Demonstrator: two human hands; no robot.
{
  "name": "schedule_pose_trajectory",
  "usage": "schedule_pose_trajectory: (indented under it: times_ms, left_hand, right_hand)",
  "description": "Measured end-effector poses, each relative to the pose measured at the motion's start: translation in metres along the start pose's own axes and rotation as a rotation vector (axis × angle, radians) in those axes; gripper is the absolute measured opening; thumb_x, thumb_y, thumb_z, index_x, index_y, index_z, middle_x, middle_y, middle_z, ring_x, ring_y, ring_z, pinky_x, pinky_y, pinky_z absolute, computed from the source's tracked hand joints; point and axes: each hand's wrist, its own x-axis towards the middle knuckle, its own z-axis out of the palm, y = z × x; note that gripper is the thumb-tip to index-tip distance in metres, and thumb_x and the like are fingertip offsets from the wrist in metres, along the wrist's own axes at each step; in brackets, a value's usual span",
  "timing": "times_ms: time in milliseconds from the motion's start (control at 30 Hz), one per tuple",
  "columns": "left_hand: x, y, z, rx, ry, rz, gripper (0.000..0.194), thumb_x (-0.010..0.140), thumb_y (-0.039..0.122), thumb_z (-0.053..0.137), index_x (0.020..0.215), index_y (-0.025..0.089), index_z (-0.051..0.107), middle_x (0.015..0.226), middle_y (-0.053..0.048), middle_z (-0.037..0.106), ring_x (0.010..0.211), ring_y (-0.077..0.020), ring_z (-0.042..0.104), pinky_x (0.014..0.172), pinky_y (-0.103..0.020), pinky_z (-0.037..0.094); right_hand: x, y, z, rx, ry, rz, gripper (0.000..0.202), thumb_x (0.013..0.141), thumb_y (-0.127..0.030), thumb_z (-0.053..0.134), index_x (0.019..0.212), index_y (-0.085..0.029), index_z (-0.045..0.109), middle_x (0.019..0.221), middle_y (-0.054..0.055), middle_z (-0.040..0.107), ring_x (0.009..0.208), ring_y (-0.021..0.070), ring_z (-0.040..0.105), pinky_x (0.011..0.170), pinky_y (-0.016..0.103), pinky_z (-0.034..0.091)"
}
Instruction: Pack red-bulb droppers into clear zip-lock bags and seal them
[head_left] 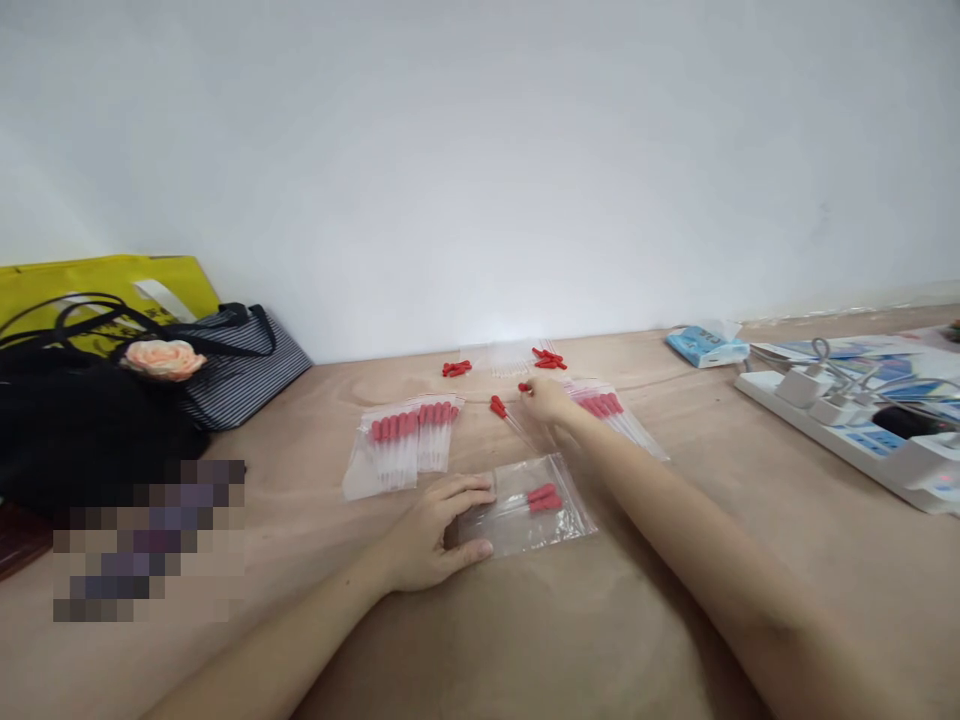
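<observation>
The left forearm enters from the lower left, and the left hand [435,535] lies low over the wooden tabletop [480,640], thumb and fingers spread wide apart. Its fingertips touch the left end of a clear zip bag [502,535], which lies flat just in front of the person. The right arm extends forward from the lower right, elbow bent slightly, and passes to the right of this bag. The right hand [546,402] is turned inward, its fingers narrowed around a red-bulbed dropper [523,387]; the bulb shows at the fingertips, while the stem cannot be made out.

The clear zip bag contains a small group of bagged droppers [544,497], bulbs to the right and clear stems to the left; their exact number cannot be told. Left of centre, overlapping filled bags [394,450] hold rows of red-bulbed droppers, bulbs toward the wall [480,170] and stems toward the person. A right-hand stack of bags [611,410], similarly filled, lies partly behind the right hand and forearm. Between the two stacks, loose droppers [499,407] rest on the wood, near the right hand. Close to the wall are a left cluster of bulbs [456,369] and a right cluster of bulbs [551,358], with clear stems between them.
</observation>
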Motion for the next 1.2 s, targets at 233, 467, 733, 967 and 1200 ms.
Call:
schedule_pose_trajectory:
  times_ms: [233, 467, 733, 967, 1200]
  left_hand:
    - [0.000, -0.002, 0.002, 0.000, 0.007, -0.004, 0.044, 0.078, 0.039, 0.056, 0.119, 0.025, 0.047, 0.129, -0.005, 0.044, 0.118, -0.0233, 0.041, 0.098, -0.040, 0.035]
    - [0.002, 0.001, 0.001, 0.011, 0.010, -0.002, 0.042, 0.079, 0.039, 0.054, 0.118, 0.025, 0.048, 0.128, -0.006, 0.045, 0.116, -0.0245, 0.042, 0.097, -0.042, 0.035]
    - [0.000, 0.001, 0.001, 0.038, -0.001, -0.004, 0.043, 0.079, 0.040, 0.054, 0.119, 0.025, 0.046, 0.130, -0.006, 0.043, 0.118, -0.0246, 0.040, 0.097, -0.042, 0.035]
    - [0.001, 0.003, 0.000, 0.039, 0.007, -0.001, 0.047, 0.080, 0.039, 0.052, 0.122, 0.024, 0.041, 0.128, -0.006, 0.045, 0.117, -0.0246, 0.040, 0.098, -0.041, 0.035]
    - [0.001, 0.004, 0.000, 0.058, 0.004, 0.006, 0.047, 0.080, 0.038, 0.052, 0.122, 0.023, 0.040, 0.127, -0.007, 0.045, 0.117, -0.0243, 0.041, 0.097, -0.041, 0.034]
  right_hand:
    - [-0.059, 0.055, -0.037, 0.807, 0.090, 0.037, 0.021, 0.075, -0.038, 0.045, 0.083, -0.019, 0.047, 0.051, -0.007, 0.042, 0.040, 0.0077, 0.041, 0.038, 0.019, 0.033]
    - [-0.104, 0.066, -0.023, 1.133, 0.247, 0.160, 0.037, 0.064, -0.035, 0.059, 0.093, -0.025, 0.039, 0.065, -0.008, 0.046, 0.047, 0.0065, 0.048, 0.044, 0.020, 0.043]
    - [-0.102, 0.060, -0.015, 1.131, 0.353, 0.158, 0.039, 0.062, -0.039, 0.060, 0.091, -0.025, 0.037, 0.073, -0.006, 0.048, 0.049, 0.0069, 0.050, 0.047, 0.024, 0.047]
    - [-0.120, 0.041, -0.007, 1.264, 0.189, 0.240, 0.043, 0.056, -0.036, 0.068, 0.084, -0.024, 0.038, 0.065, -0.008, 0.051, 0.052, 0.0087, 0.056, 0.054, 0.025, 0.049]
    - [-0.127, 0.033, -0.004, 1.106, -0.105, 0.175, 0.042, 0.056, -0.041, 0.070, 0.077, -0.020, 0.040, 0.046, -0.012, 0.046, 0.036, 0.0061, 0.047, 0.033, 0.016, 0.033]
